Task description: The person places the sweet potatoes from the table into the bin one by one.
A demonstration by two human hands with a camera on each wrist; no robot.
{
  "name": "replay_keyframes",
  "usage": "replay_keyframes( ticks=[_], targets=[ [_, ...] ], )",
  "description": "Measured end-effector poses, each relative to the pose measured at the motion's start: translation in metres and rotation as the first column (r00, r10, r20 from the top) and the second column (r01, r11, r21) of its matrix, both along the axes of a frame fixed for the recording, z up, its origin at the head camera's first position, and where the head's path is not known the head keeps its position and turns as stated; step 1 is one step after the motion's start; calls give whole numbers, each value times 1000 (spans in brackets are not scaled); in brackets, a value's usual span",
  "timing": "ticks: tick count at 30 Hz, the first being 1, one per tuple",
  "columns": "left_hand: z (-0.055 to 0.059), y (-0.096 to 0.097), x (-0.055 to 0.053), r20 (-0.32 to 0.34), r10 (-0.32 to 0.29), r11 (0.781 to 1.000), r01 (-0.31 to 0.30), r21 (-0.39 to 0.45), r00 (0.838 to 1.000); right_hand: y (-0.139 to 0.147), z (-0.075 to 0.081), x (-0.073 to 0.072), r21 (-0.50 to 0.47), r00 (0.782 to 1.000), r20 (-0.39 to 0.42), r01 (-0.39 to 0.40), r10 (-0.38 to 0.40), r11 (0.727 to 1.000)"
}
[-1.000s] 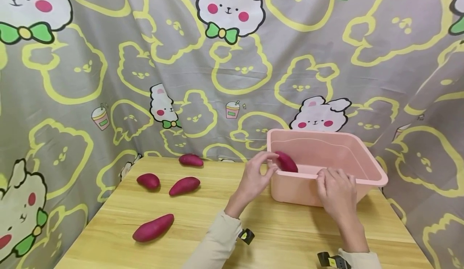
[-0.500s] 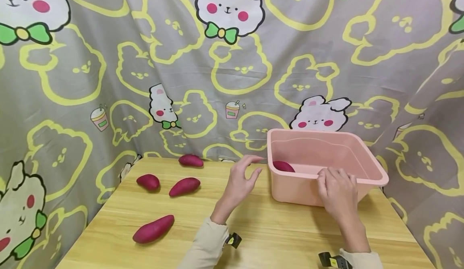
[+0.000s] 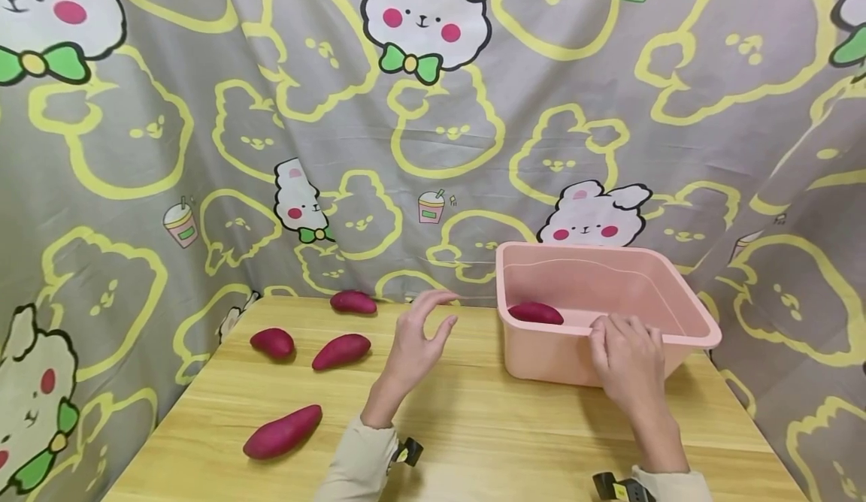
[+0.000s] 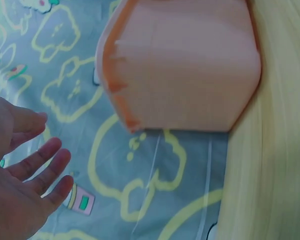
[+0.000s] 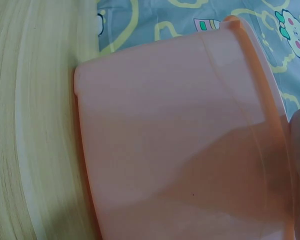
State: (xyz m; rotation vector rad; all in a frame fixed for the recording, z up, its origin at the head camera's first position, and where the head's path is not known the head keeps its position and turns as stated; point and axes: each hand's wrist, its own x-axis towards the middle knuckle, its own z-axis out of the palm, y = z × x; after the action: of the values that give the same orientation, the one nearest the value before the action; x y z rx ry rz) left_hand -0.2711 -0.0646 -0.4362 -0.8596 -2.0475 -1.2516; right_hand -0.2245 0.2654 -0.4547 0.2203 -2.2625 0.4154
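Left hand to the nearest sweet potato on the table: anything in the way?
Nothing visible: in the head view, only tabletop shows between the left hand and that sweet potato.

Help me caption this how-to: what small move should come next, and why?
Probably reach the left grip to the middle sweet potato: that grip is empty, and this is among the nearest of four on the table, while the right grip holds the pink bin, where another sweet potato lies.

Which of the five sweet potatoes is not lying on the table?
The sweet potato inside the pink bin, toward its left end; the other four lie out on the wooden table.
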Motion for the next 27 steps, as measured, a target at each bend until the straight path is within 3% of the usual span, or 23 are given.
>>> replay_keyframes(
  ticks=[4, 21, 27],
  targets=[
    [0, -12, -1, -15, 33, 999, -33, 15, 999, -1, -2, 0, 1, 1000, 13, 3, -3, 1000],
    [5, -54, -3, 46, 121, 992, -121, 15, 992, 1, 0, 0, -5, 1000, 17, 3, -3, 1000],
    [4, -66, -7, 34, 162, 987, -163, 11, 986, 1, 0, -1, -1, 1000, 18, 6, -6, 1000]
  ],
)
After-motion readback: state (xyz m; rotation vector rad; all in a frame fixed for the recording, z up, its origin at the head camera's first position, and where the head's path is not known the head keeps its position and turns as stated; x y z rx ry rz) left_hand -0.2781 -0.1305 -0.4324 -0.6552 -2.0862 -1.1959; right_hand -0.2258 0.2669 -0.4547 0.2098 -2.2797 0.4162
